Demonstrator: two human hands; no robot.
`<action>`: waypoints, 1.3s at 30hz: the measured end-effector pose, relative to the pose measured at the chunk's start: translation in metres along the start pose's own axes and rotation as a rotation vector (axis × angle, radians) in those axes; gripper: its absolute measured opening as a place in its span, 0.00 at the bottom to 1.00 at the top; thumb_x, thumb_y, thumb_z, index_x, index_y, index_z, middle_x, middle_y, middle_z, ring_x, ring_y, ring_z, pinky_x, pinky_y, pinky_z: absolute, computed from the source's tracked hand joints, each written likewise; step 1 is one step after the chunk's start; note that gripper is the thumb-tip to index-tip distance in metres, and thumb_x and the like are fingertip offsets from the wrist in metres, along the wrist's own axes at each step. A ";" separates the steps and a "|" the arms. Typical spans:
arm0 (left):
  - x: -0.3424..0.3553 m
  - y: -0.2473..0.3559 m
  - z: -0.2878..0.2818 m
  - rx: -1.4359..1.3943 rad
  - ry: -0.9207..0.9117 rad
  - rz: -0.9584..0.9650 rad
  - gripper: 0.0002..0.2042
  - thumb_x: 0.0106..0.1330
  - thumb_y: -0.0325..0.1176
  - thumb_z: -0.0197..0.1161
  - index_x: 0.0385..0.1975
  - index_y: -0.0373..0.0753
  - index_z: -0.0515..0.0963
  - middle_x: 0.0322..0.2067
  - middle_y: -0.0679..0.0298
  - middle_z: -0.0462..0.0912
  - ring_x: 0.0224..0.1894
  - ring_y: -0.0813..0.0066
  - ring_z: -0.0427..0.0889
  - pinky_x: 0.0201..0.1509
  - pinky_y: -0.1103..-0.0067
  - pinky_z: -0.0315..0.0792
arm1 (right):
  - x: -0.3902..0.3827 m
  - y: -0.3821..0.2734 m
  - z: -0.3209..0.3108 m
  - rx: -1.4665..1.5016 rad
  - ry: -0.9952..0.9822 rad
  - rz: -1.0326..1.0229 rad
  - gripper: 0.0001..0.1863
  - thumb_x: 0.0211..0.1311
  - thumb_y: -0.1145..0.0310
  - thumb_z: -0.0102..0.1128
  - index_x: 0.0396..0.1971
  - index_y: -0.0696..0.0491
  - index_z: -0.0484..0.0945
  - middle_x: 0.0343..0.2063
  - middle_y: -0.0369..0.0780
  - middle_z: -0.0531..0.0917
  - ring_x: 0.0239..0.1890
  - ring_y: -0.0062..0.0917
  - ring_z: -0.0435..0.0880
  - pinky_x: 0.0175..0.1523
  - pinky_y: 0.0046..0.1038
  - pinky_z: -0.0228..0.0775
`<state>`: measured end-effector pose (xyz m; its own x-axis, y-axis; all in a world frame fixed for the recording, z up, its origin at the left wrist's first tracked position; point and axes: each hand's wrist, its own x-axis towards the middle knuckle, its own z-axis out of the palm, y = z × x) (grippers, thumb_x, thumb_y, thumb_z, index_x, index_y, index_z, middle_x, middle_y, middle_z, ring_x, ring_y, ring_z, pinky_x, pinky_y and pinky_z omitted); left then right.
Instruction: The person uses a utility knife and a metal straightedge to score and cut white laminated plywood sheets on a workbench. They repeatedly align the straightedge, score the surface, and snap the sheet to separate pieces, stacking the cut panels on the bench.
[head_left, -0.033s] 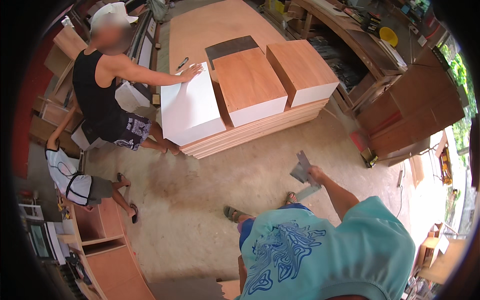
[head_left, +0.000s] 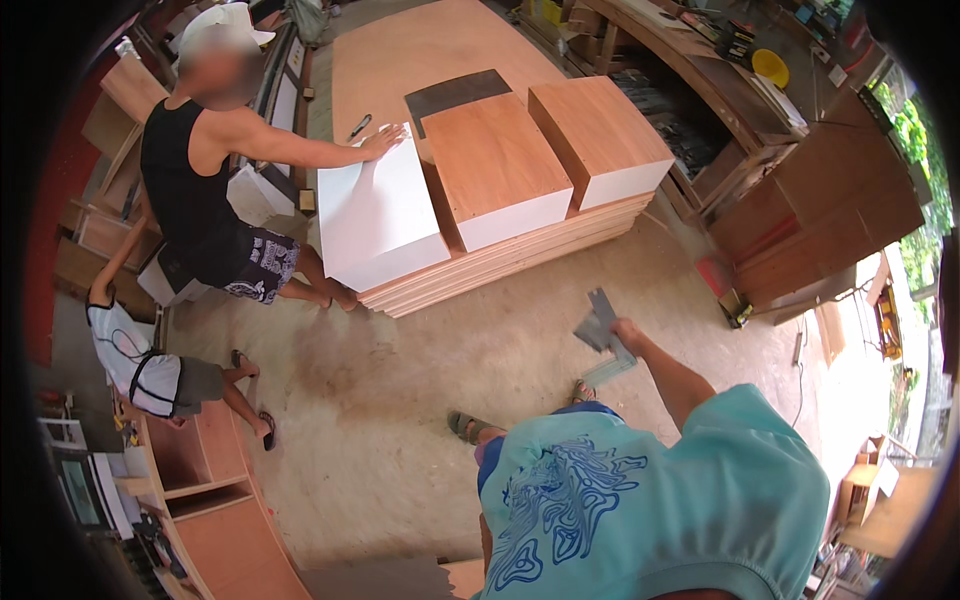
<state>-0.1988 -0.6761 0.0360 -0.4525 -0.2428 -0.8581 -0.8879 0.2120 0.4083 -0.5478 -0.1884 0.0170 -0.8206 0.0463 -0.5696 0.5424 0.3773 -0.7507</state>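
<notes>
Head view shows the right grip (head_left: pixel 627 335) clamped on grey flat pieces (head_left: pixel 604 308) above the floor (head_left: pixel 400 400); the left grip is hidden, so I cannot tell. Apparently a carrying step, calling next for a steady hold

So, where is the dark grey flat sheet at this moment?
The sheet lies upper centre in the head view, on light-brown plywood, beyond the middle wood-topped white box.

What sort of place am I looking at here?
Probably a woodworking or cabinet-making workshop: two wood-topped white boxes sit on stacked wooden panels, with a long workbench behind.
</notes>
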 end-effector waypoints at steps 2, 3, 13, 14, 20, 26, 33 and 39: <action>0.009 -0.006 -0.017 -0.055 -0.048 -0.037 0.15 0.64 0.38 0.55 0.44 0.35 0.77 0.39 0.57 0.81 0.35 0.65 0.82 0.37 0.71 0.78 | 0.036 -0.035 -0.006 0.299 0.137 0.068 0.13 0.52 0.66 0.52 0.25 0.63 0.76 0.20 0.46 0.78 0.20 0.34 0.80 0.25 0.36 0.72; -0.001 -0.027 -0.047 -0.106 0.020 -0.103 0.15 0.64 0.37 0.55 0.44 0.35 0.77 0.39 0.57 0.81 0.35 0.64 0.82 0.37 0.71 0.78 | 0.037 -0.112 0.034 0.494 0.174 0.132 0.13 0.53 0.67 0.52 0.28 0.65 0.75 0.19 0.47 0.78 0.19 0.35 0.80 0.23 0.37 0.72; 0.048 -0.046 -0.259 -0.478 0.256 -0.180 0.13 0.64 0.35 0.56 0.44 0.35 0.75 0.39 0.54 0.80 0.33 0.59 0.83 0.34 0.69 0.77 | 0.098 -0.239 0.107 -0.227 0.163 -0.428 0.12 0.53 0.68 0.48 0.23 0.62 0.76 0.23 0.47 0.79 0.24 0.38 0.82 0.30 0.37 0.76; 0.052 -0.055 -0.279 -0.530 0.307 -0.158 0.13 0.63 0.35 0.56 0.44 0.35 0.75 0.38 0.53 0.80 0.32 0.58 0.83 0.32 0.69 0.77 | 0.097 -0.230 0.143 -0.978 0.085 -0.718 0.11 0.50 0.67 0.53 0.26 0.59 0.80 0.26 0.48 0.82 0.32 0.38 0.83 0.38 0.38 0.76; 0.073 -0.076 -0.308 -0.412 0.356 -0.186 0.18 0.67 0.41 0.56 0.52 0.38 0.76 0.40 0.60 0.81 0.38 0.67 0.82 0.37 0.69 0.76 | 0.032 -0.187 0.333 -1.062 -0.715 0.095 0.18 0.52 0.63 0.50 0.34 0.59 0.84 0.30 0.47 0.86 0.32 0.35 0.86 0.38 0.39 0.77; 0.105 -0.032 -0.311 -0.427 0.137 -0.274 0.16 0.66 0.43 0.57 0.48 0.42 0.78 0.37 0.64 0.82 0.36 0.69 0.83 0.36 0.70 0.76 | 0.046 -0.166 0.384 -1.236 -0.718 0.139 0.24 0.48 0.57 0.55 0.46 0.49 0.82 0.43 0.38 0.85 0.47 0.31 0.83 0.51 0.39 0.70; 0.137 -0.052 -0.347 0.376 0.180 0.164 0.15 0.63 0.39 0.56 0.46 0.38 0.77 0.36 0.59 0.81 0.39 0.62 0.81 0.42 0.73 0.73 | 0.099 -0.296 0.477 -1.131 -0.708 0.052 0.17 0.53 0.63 0.52 0.35 0.59 0.84 0.27 0.46 0.85 0.27 0.34 0.86 0.31 0.33 0.78; 0.167 -0.005 -0.428 -0.038 0.259 0.337 0.01 0.61 0.28 0.55 0.30 0.40 0.73 0.24 0.66 0.74 0.26 0.71 0.76 0.28 0.74 0.70 | 0.132 -0.386 0.586 -1.212 -0.808 -0.133 0.18 0.59 0.59 0.52 0.33 0.58 0.84 0.27 0.46 0.85 0.28 0.36 0.87 0.33 0.36 0.79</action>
<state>-0.3055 -1.1227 0.0235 -0.7192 -0.3968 -0.5704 -0.6873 0.2862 0.6676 -0.7600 -0.8696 0.0355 -0.3080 -0.4167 -0.8553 -0.3432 0.8871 -0.3086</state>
